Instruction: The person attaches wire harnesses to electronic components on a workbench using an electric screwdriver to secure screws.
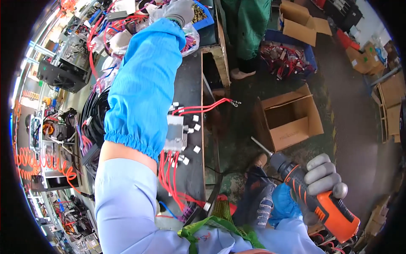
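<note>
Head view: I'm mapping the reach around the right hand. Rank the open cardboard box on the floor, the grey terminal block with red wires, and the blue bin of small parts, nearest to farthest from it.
From the right hand, gripping the orange drill:
1. Open cardboard box, on the floor just above the hand.
2. Grey terminal block, left, on the dark bench.
3. Blue bin, far upper left, by the left hand.

I count one orange and grey power screwdriver (321, 199) and one grey metal block (175, 133) with red wires. Around that block I see about six small white square pieces (197, 127). On the floor I log one open cardboard box (289, 118) nearby and one blue crate (292, 55) of red-wired parts.
</note>
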Action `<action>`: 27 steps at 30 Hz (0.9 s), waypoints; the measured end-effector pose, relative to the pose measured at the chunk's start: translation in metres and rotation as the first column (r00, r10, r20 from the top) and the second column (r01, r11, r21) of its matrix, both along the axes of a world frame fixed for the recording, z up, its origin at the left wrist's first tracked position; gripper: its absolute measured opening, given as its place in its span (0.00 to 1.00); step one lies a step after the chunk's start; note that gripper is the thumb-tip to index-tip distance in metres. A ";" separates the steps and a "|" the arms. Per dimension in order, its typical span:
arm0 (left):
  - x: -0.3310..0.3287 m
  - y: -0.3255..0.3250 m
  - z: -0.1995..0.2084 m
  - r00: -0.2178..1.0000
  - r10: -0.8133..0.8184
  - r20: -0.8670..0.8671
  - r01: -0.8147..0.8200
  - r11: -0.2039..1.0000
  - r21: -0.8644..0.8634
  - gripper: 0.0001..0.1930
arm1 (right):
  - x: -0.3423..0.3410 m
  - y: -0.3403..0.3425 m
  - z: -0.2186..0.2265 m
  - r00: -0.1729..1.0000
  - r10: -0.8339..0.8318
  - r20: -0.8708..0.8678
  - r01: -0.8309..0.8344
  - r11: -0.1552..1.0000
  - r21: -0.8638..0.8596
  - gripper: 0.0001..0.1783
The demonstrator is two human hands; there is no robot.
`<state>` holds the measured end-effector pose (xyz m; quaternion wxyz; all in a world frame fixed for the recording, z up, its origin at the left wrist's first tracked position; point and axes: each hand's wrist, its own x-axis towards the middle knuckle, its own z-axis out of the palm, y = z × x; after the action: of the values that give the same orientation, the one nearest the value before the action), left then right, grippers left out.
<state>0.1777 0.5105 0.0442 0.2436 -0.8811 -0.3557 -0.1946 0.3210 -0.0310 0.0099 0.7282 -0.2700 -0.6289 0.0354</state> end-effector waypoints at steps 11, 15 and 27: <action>0.040 0.001 -0.016 0.992 0.120 0.027 -0.117 0.989 -0.087 0.15 | 0.016 0.022 -0.051 0.993 0.032 -0.115 -0.037 0.999 -0.041 0.38; 0.044 -0.003 0.010 0.946 0.017 0.323 -0.017 1.000 -0.002 0.15 | 0.010 0.011 -0.040 0.994 0.032 -0.104 -0.036 0.999 -0.033 0.36; -0.013 -0.343 0.078 0.736 -0.042 0.676 0.675 -0.030 -0.737 0.20 | -0.021 -0.060 0.082 0.960 -0.238 -0.150 0.276 0.900 0.337 0.44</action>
<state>0.1644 0.1675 0.1220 -0.5632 -0.7891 -0.1786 -0.1683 0.2997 -0.0908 0.0917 0.7951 -0.2127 -0.5446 -0.1610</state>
